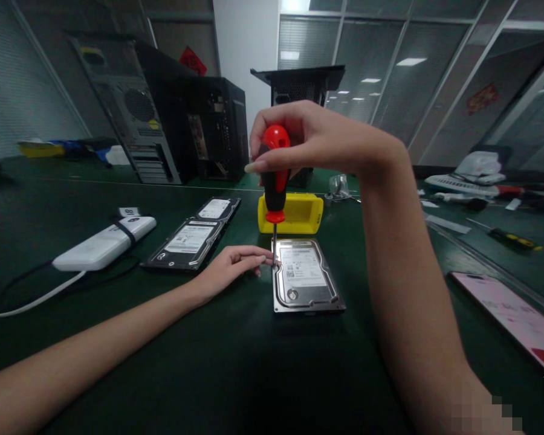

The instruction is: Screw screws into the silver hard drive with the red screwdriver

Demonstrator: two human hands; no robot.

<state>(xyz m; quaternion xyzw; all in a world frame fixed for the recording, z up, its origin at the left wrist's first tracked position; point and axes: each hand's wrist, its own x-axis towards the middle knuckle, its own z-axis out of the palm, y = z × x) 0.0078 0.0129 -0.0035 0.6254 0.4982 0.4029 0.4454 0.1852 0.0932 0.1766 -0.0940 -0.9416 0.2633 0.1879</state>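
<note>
A silver hard drive [304, 272] lies label up on the dark green table [254, 374]. My right hand [299, 136] grips the handle of a red and black screwdriver [275, 187] from above. The screwdriver stands upright, its tip down at the drive's left edge. Beside that edge rests my left hand [238, 264], its fingertips at the screwdriver's tip and the drive's side; whether they pinch anything is too small to tell. Just behind the drive is a yellow bin [303, 214].
Two more hard drives [193, 238] [215, 208] and a white power strip [106, 243] lie at the left. Computer cases [158, 109] stand at the back. A phone [512, 311] and a yellow-black screwdriver [512, 238] are at the right.
</note>
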